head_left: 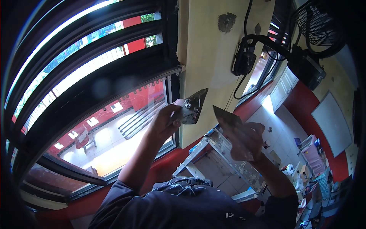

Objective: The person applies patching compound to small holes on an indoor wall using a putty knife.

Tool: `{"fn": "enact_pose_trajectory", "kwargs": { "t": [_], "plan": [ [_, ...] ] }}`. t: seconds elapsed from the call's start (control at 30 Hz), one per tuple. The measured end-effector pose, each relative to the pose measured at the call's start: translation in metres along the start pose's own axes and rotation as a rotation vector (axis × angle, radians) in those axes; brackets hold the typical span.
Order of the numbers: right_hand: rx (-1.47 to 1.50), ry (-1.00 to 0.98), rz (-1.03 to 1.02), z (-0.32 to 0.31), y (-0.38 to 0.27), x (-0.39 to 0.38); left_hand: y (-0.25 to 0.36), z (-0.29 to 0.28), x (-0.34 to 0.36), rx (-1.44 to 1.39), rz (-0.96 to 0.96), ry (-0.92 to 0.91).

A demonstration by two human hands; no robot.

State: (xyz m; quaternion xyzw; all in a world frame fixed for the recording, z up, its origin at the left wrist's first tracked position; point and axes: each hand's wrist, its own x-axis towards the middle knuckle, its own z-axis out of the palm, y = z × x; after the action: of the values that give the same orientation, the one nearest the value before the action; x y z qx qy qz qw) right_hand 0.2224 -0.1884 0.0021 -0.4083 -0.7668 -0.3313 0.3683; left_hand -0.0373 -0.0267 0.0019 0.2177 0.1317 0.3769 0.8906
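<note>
My left hand (166, 121) is closed around a putty knife (193, 107). Its wide blade points up and to the right, smeared with grey and whitish material. My right hand (249, 140) grips a second putty knife (225, 118), whose dark blade points up and to the left. A narrow gap separates the two blades, both in front of the cream wall (206, 49). Higher on that wall is a rough dark grey patch (227, 23). My fingers hide most of both handles.
A dark-framed window with slats (103, 82) fills the left side. A wall fan (318, 28) and hanging cables (248, 42) are at the upper right. Below me stands a paint-spattered metal ladder or scaffold (238, 168). Cluttered items, including a pink cabinet (314, 158), lie at the right.
</note>
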Motion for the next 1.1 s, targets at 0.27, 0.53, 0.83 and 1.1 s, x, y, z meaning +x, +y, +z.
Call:
{"fn": "enact_pose_trajectory", "kwargs": {
  "t": [0.27,0.53,0.83,1.1],
  "plan": [
    [-0.04,-0.103,0.09,-0.011,0.054,-0.015,-0.046,-0.103,-0.031,1.041,0.336,0.304],
    [0.279,0.119,0.151,-0.014,0.037,0.002,-0.056,-0.057,-0.085,0.417,0.086,0.211],
    [-0.223,-0.303,0.336,-0.012,0.068,-0.045,-0.024,-0.084,-0.045,0.335,0.092,0.109],
    [-0.28,-0.402,1.32,-0.004,0.077,-0.076,-0.015,-0.063,-0.013,0.265,-0.054,-0.071]
  ]
}}
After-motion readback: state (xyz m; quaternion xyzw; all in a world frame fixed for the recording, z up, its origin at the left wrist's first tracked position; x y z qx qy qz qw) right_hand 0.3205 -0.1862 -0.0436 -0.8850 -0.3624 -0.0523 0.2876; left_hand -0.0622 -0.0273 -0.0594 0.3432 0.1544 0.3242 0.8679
